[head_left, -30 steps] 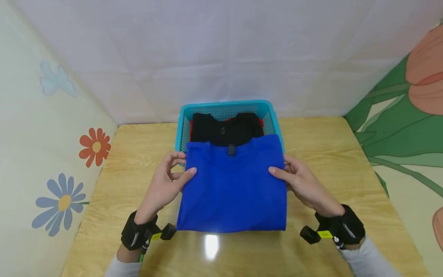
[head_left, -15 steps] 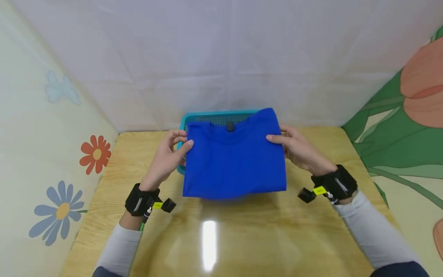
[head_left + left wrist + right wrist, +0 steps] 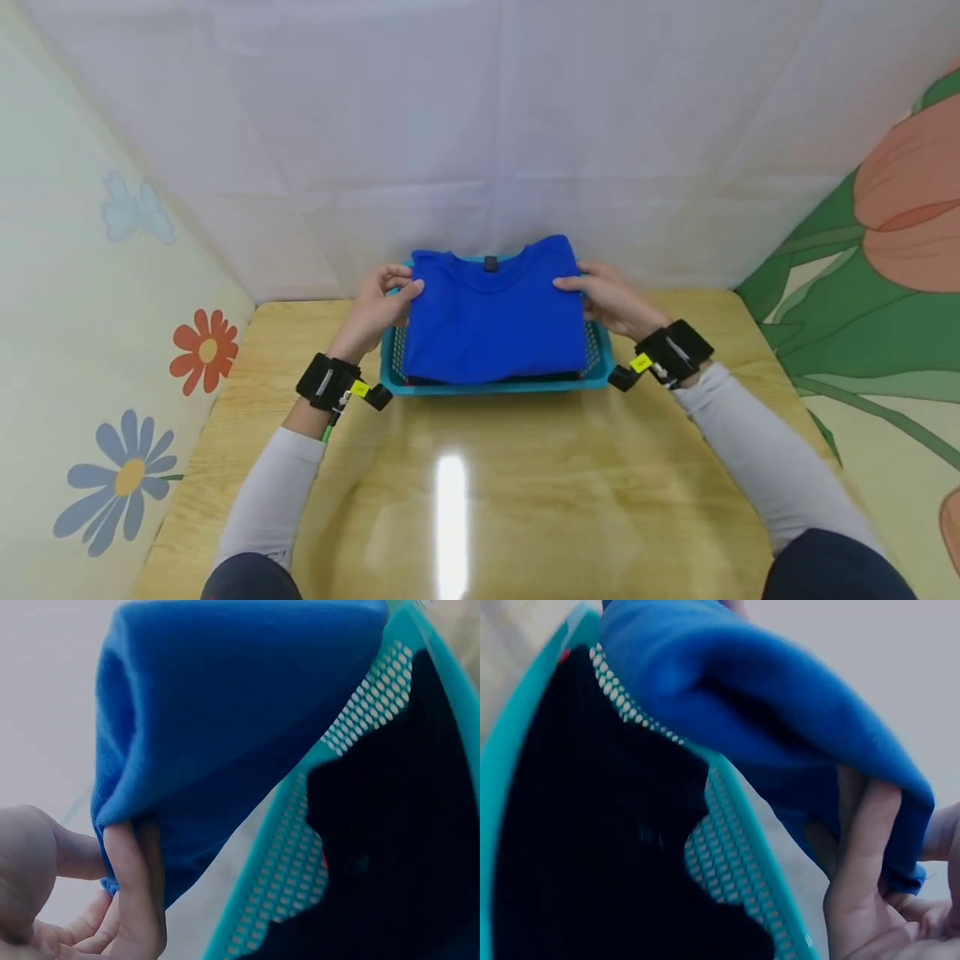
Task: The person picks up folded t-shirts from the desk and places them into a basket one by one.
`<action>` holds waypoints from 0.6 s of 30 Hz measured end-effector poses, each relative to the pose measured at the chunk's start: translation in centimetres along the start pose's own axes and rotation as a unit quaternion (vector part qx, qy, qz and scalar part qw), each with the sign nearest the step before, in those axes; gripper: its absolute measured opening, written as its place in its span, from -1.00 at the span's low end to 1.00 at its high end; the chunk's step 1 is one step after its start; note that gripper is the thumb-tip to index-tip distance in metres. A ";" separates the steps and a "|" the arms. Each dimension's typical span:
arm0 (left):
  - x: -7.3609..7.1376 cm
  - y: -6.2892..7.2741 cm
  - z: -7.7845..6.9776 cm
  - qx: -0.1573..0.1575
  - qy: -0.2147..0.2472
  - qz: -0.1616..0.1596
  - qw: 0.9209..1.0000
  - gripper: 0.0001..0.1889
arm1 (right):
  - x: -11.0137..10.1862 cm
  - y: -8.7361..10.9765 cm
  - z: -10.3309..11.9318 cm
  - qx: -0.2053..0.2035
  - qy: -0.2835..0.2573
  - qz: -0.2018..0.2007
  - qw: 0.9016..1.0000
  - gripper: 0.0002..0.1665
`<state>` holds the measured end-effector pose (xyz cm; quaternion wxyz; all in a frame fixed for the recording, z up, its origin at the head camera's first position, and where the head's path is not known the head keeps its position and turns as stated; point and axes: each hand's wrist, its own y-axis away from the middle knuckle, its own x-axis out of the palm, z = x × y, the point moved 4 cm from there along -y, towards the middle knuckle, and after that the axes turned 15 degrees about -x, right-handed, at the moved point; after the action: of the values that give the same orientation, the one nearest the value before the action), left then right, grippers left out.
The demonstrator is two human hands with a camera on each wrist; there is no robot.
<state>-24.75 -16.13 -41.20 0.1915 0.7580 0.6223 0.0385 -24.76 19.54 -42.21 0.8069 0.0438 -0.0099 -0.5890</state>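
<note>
A folded blue T-shirt (image 3: 495, 325) with a dark neck label is held over a turquoise perforated basket (image 3: 498, 387). My left hand (image 3: 381, 304) pinches its left side near the collar, thumb on top and fingers beneath. At the opposite side, my right hand (image 3: 611, 296) grips the shirt the same way. Both wrist views show the shirt's folded edge between thumb and fingers, raised above the basket. A black T-shirt (image 3: 390, 817) lies inside the basket, mostly hidden by the blue one in the head view. A bit of red cloth (image 3: 565, 655) peeks out at its edge.
The basket stands at the back of a wooden table (image 3: 540, 492), close to a white cloth backdrop (image 3: 450, 125). Panels painted with flowers rise on the left and right. A camera on a black strap (image 3: 330, 382) sits on each wrist.
Both hands have carried the blue T-shirt forward, away from the body, until it lies over the basket. The black T-shirt, plainly seen a second ago, is now mostly covered in the head view.
</note>
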 end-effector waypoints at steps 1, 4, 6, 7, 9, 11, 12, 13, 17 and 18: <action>0.1 -0.5 0.3 -0.007 0.001 0.000 1.000 -0.53 | -0.1 -0.4 -0.3 0.011 0.009 -0.003 1.000 0.09; 0.4 -1.8 0.9 -0.024 -0.004 -0.001 1.000 -0.53 | -0.3 -1.4 -1.3 0.032 0.039 0.001 0.999 0.11; 0.5 -2.5 1.3 -0.030 -0.018 -0.002 0.999 -0.54 | -0.3 -1.9 -1.7 0.037 0.058 0.011 0.998 0.11; 0.5 -2.7 1.4 -0.032 -0.026 -0.002 0.999 -0.55 | -0.2 -2.0 -2.0 0.039 0.069 0.015 0.997 0.09; 0.6 -3.1 1.6 -0.036 -0.048 -0.005 0.998 -0.58 | -0.1 -2.2 -2.3 0.040 0.094 0.027 0.994 0.07; 0.7 -3.3 1.7 -0.042 -0.073 -0.006 0.996 -0.60 | 0.0 -2.4 -2.5 0.040 0.122 0.037 0.991 0.05; 0.8 -3.4 1.7 -0.045 -0.086 -0.006 0.995 -0.61 | 0.1 -2.5 -2.6 0.040 0.140 0.044 0.988 0.02; 0.9 -3.4 1.7 -0.048 -0.101 -0.007 0.994 -0.61 | 0.2 -2.6 -2.7 0.040 0.156 0.048 0.986 -0.05; 1.5 -3.9 1.6 -0.052 -0.150 -0.006 0.987 -0.64 | 0.2 -3.0 -2.6 0.038 0.216 0.061 0.974 -0.28; 1.6 -4.0 1.5 -0.051 -0.162 -0.006 0.985 -0.65 | 0.1 -3.0 -2.4 0.038 0.232 0.063 0.970 -0.36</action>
<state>-27.68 -14.31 -44.22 0.3286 0.7395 0.5851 -0.0539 -27.44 18.64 -44.90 0.8201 0.2097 0.1524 -0.5101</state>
